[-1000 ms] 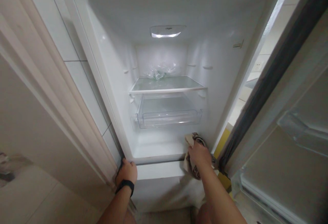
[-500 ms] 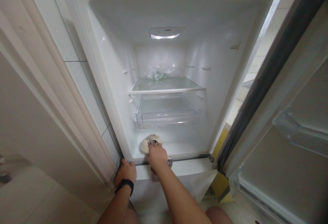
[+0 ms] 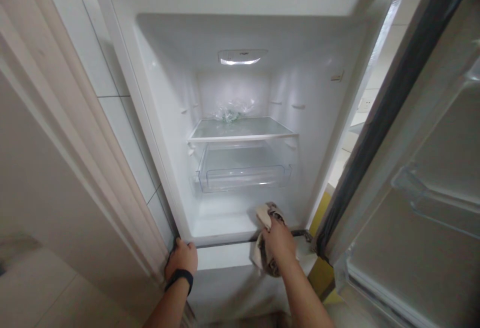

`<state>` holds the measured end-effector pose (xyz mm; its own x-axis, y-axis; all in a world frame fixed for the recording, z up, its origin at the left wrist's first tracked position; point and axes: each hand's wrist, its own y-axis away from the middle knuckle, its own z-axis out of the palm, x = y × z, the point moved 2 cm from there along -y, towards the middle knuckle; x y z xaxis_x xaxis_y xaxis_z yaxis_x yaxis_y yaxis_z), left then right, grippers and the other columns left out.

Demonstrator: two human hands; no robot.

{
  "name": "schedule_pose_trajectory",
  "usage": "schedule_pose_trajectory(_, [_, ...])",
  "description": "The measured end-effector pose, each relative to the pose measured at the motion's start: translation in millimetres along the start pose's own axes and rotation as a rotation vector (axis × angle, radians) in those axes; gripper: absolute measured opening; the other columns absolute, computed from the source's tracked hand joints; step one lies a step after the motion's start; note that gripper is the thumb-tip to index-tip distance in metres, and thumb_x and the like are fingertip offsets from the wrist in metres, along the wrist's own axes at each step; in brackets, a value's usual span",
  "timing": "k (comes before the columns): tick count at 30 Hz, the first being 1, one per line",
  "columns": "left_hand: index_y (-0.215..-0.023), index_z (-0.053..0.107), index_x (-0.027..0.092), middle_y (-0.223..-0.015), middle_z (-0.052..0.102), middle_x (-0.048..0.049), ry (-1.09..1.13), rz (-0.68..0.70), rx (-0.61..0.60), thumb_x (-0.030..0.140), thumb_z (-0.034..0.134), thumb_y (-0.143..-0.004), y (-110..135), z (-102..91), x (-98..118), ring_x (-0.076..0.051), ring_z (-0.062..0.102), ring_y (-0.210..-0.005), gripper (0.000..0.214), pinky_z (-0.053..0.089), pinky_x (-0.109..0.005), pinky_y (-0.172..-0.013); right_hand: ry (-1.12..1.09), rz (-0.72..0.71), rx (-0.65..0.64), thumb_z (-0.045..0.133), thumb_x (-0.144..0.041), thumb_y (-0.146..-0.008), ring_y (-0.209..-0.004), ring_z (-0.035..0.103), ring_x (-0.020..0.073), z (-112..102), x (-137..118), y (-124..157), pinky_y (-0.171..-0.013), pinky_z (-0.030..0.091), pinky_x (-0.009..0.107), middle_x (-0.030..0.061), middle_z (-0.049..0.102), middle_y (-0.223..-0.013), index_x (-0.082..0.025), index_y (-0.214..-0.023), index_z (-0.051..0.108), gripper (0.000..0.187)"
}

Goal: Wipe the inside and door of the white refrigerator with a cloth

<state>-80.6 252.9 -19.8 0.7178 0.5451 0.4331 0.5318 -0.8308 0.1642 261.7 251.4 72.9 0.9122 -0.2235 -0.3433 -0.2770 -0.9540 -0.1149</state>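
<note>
My right hand (image 3: 280, 242) is closed on a cream-and-brown patterned cloth (image 3: 265, 255). The cloth lies against the floor of the open fridge (image 3: 225, 218) at its front right, and part hangs over the front lip. My left hand (image 3: 182, 258), with a black band on the wrist, is wrapped round the lower left corner of the fridge's front edge; some of its fingertips are hidden.
Above the hands are a clear drawer (image 3: 245, 178) and a glass shelf (image 3: 243, 128) bearing a crumpled plastic bag (image 3: 230, 113). The fridge door (image 3: 442, 168) with clear racks stands wide on the right. A pale door frame (image 3: 86, 133) is close on the left.
My right hand has moved the cloth from the left part of the fridge floor to the right. The left hand has stayed at the corner. The view has tilted slightly up.
</note>
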Motion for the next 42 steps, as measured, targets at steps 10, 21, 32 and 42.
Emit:
schedule_pose_trajectory(10, [-0.119, 0.051, 0.016, -0.098, 0.076, -0.0222, 0.002, 0.001, 0.001, 0.042, 0.029, -0.096, 1.2, -1.4, 0.9, -0.039, 0.073, -0.098, 0.041, 0.054, -0.052, -0.085, 0.016, -0.008, 0.052, 0.052, -0.028, -0.091, -0.118, 0.063, 0.0299, 2.1, 1.0, 2.2, -0.097, 0.049, 0.038, 0.0153, 0.067, -0.130, -0.020, -0.140, 0.058, 0.050])
schedule_pose_trajectory(21, [-0.121, 0.051, 0.017, -0.105, 0.075, -0.0235, -0.012, -0.019, -0.020, 0.055, 0.031, -0.095, 0.4, -4.3, 0.0, -0.042, 0.073, -0.099, 0.050, 0.055, -0.053, -0.082, -0.172, -0.544, -0.163, 0.065, -0.033, -0.084, -0.121, 0.058, 0.0294, 57.6, -158.5, 71.4, -0.094, 0.053, 0.039, 0.0069, 0.067, -0.128, -0.033, -0.136, 0.060, 0.052])
schedule_pose_trajectory(32, [-0.125, 0.053, 0.013, -0.103, 0.075, -0.0242, -0.057, -0.020, -0.013, 0.045, 0.027, -0.096, -3.2, -1.8, -2.9, -0.043, 0.072, -0.100, 0.051, 0.055, -0.055, -0.085, -0.129, 0.012, 0.013, 0.055, -0.031, -0.088, -0.115, 0.064, 0.0311, 21.8, 24.7, 72.4, -0.092, 0.050, 0.041, 0.0125, 0.069, -0.127, -0.027, -0.145, 0.055, 0.057])
schedule_pose_trajectory(42, [-0.127, 0.052, 0.013, -0.106, 0.074, -0.0251, -0.067, -0.023, -0.022, 0.049, 0.026, -0.096, 2.6, -6.2, -1.3, -0.042, 0.072, -0.103, 0.054, 0.055, -0.055, -0.087, -0.497, 0.044, 0.344, 0.046, -0.041, -0.095, -0.112, 0.065, 0.0274, -12.2, 48.9, 67.4, -0.095, 0.049, 0.033, 0.0149, 0.071, -0.120, -0.015, -0.130, 0.063, 0.047])
